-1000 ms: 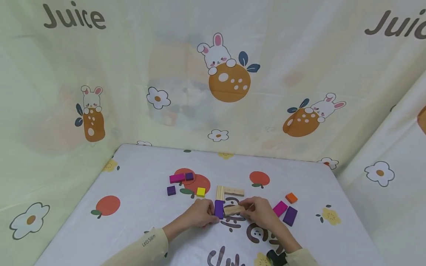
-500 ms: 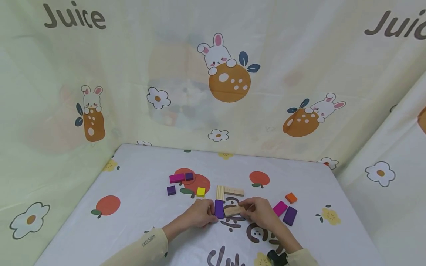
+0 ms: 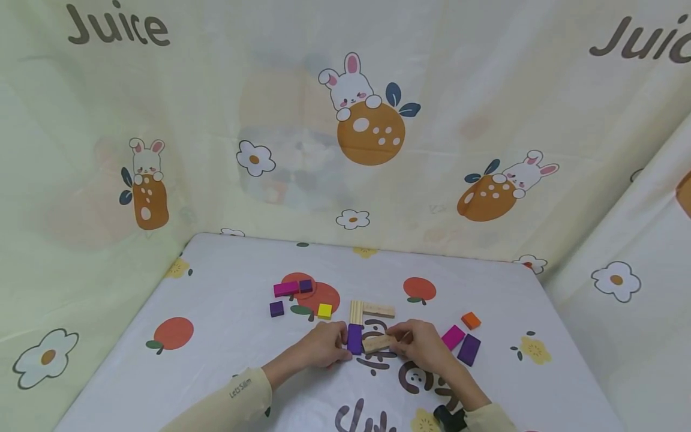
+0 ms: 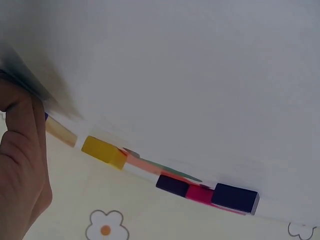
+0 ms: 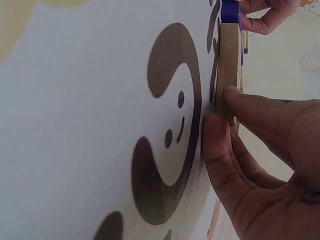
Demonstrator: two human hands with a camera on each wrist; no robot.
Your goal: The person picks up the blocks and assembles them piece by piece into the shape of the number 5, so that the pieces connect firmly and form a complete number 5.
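Note:
My left hand [image 3: 324, 345] is at the left side of an upright-lying purple block [image 3: 354, 339], with thumb and forefinger gripping it at its near end and side. My right hand [image 3: 421, 343] pinches the right end of a plain wooden block [image 3: 378, 343] between thumb and fingers. In the right wrist view that wooden block [image 5: 229, 65] lies on the cloth, its far end against the purple block [image 5: 230, 11]. Beyond the purple block stands a light ridged wooden block [image 3: 357, 312], with another plain wooden block [image 3: 379, 310] extending right from it.
Left of the hands lie a yellow cube [image 3: 324, 311], two dark purple cubes [image 3: 277, 309] and a magenta block [image 3: 286, 289]. To the right are an orange block [image 3: 471, 320], another magenta block [image 3: 453, 337] and a dark purple block [image 3: 469, 350]. A printed cloth [image 3: 227, 336] covers the table.
The hands and blocks hold nearly the same positions. The head view has shifted very slightly.

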